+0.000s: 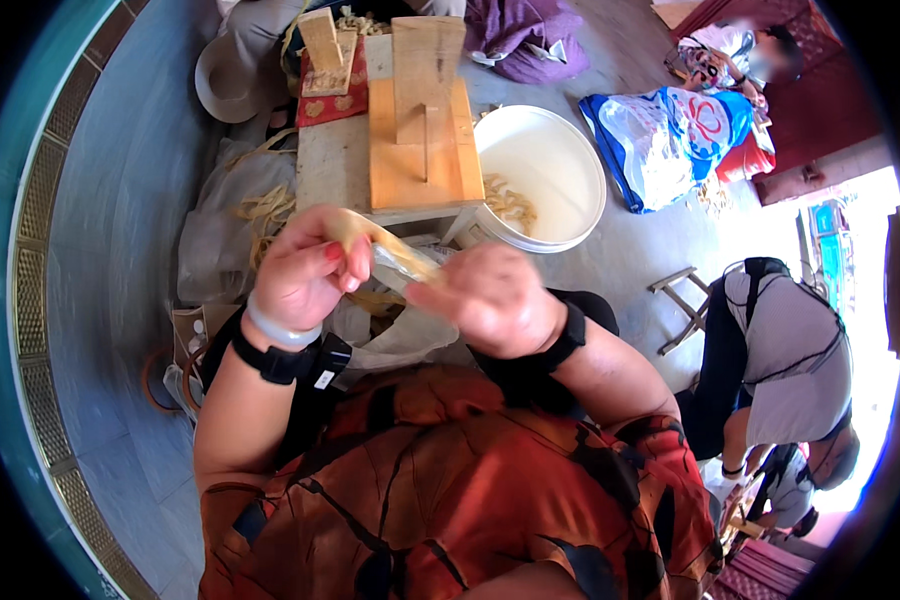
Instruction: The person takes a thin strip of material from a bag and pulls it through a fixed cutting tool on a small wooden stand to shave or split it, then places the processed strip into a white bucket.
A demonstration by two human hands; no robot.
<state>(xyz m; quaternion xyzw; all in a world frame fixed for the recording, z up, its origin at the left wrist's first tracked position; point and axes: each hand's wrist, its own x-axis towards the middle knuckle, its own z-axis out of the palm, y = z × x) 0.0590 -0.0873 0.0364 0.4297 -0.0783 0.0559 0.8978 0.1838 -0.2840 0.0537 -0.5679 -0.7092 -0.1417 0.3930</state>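
In front of my lap, a pale yellow strip (390, 242) runs between my two hands. My left hand (305, 262) pinches its left end, with the fingers curled and the thumb raised against it. The other end is in the closed fingers of my right hand (495, 300), which is blurred by motion. Something shiny lies along the strip beside my right fingers, and I cannot make out what it is. Below the hands, a whitish plastic bag (410, 340) lies over my lap with similar strips in it.
Ahead is a bench with a wooden board (450, 190) bearing an upright block. A white bucket (580, 215) holding yellow strips stands at its right. More strips lie on a plastic bag (210, 250) at left. A wooden stool (678, 310) and a bending person (790, 350) are right.
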